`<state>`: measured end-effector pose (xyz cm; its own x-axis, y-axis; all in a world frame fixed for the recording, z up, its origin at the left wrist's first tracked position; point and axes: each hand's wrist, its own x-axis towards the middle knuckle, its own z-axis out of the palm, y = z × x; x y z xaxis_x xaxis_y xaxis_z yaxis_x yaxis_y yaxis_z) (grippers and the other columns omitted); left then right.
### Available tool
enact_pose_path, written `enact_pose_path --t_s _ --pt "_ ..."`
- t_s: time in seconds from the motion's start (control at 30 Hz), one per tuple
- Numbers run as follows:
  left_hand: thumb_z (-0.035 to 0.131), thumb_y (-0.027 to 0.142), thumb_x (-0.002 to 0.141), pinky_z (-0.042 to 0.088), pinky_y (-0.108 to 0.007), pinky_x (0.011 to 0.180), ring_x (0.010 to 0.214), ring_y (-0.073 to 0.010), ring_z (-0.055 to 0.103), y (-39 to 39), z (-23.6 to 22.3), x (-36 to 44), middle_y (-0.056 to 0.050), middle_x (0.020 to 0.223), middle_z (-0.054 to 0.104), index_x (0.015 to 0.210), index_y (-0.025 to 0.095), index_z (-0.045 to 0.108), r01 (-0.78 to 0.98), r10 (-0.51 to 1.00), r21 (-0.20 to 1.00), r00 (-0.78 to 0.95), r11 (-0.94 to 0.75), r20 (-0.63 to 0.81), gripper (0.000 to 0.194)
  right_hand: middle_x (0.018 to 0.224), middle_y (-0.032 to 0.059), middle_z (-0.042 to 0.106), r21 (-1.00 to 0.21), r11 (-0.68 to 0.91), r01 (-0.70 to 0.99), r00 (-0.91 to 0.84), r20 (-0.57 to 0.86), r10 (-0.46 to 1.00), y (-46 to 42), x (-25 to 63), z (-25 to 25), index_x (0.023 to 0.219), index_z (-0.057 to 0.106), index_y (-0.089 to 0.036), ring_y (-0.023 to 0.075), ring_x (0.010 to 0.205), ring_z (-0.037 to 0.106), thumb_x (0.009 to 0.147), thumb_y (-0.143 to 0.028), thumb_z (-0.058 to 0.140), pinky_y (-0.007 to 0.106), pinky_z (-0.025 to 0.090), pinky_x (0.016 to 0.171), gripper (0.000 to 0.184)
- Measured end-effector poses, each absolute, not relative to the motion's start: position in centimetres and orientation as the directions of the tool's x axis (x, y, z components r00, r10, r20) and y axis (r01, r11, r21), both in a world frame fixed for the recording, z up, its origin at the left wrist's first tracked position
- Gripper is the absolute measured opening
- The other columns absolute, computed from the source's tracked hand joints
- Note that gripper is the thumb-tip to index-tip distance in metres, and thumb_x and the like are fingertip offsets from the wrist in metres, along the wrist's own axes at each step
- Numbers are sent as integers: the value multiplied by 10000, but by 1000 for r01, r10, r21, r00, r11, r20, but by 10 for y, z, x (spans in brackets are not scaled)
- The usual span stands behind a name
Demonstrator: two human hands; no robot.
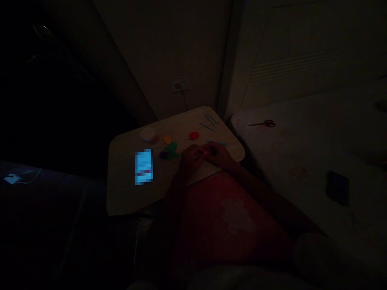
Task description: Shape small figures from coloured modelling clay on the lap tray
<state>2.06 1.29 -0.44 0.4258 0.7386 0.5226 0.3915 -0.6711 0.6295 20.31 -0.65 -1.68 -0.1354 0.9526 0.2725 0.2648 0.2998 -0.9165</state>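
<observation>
Your left hand [192, 158] and right hand [219, 154] met over the near edge of the table [125, 197], to the right of the phone [144, 167]. Their fingertips were drawn in around a small reddish piece [205, 152], apparently pinched between them, though the dark hid which fingers bore on it. I judged that you were working this piece with both hands; going on with it called for light, close fingertip control and more light.

The piece was right of the phone and slightly farther from you. It was too small and dim for me to tell which way it pointed, or whether it had a long axis. The teal strip [222, 143] just beyond your right hand, well right of the phone, ran nearly crosswise, with neither end clearly its front.

Also right of the phone were a dark purple lump [163, 155] and a green lump [171, 150], touching, with an orange lump [167, 139] just beyond; a red lump [194, 135], probably modelling clay, was farther right and beyond the phone.
</observation>
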Motion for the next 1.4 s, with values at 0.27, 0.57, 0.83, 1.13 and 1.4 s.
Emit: enact_pose_path --t_s 0.27,0.57,0.83,1.13,1.4 --pt "599 266 958 543 -332 855 921 -204 696 13 -2 21 -57 979 752 992 206 718 414 801 686 343 -598 491 138 962 67 755 -956 262 133 -101 250 963 -4 204 -23 1032 743 -211 211 864 672 839 -503 741 324 517 773 350" --pt "521 254 975 494 -416 974 1074 -266 600 17 -2 12 -117 1093 654 1069 193 637 703 833 559 87 -440 546 162 857 35 670 -951 278 133 5 281 960 0 204 -25 930 663 -192 164 776 591 859 -510 695 283 476 718 327" --pt "626 217 906 458 -477 979 1079 -315 557 14 -6 13 -131 1103 619 965 196 706 801 861 423 212 -425 463 102 813 20 663 -946 273 174 -46 269 962 -1 206 -26 893 697 -191 157 725 569 867 -431 692 275 440 682 241" --pt "631 280 927 530 -289 702 785 -173 660 20 -11 19 -47 906 680 957 199 630 331 903 845 56 -419 426 87 789 16 644 -955 256 150 -36 253 967 1 204 -29 903 695 -188 150 705 549 873 -451 691 267 437 656 265" --pt "708 296 851 533 -226 568 622 -121 670 23 -14 27 -7 861 701 979 221 503 -22 973 973 12 -231 231 253 805 39 702 -969 202 141 -97 189 977 -3 202 -18 1037 745 -173 149 639 584 907 -470 639 280 451 632 341"
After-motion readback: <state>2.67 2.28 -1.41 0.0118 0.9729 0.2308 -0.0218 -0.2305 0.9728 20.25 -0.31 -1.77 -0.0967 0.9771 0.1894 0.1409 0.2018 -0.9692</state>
